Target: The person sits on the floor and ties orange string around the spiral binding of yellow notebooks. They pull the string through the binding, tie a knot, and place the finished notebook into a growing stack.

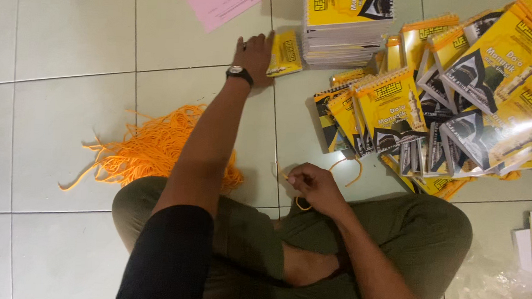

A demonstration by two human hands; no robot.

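I had my left hand (256, 55) flat and spread on the small yellow booklet (285, 53) just beside the neat booklet stack (345, 26), while my right hand (312, 185), nearer me than that stack, pinched an orange cord (350, 169) shut between its fingertips, the cord pile (157, 147) lying well left.

A: Where are you working?
B: You're on a home-style tiled floor (60, 29), sitting cross-legged. Stacked spiral booklets (345, 26), an orange cord pile (151, 146), pink sheets (222, 1): informal booklet-assembly spot.
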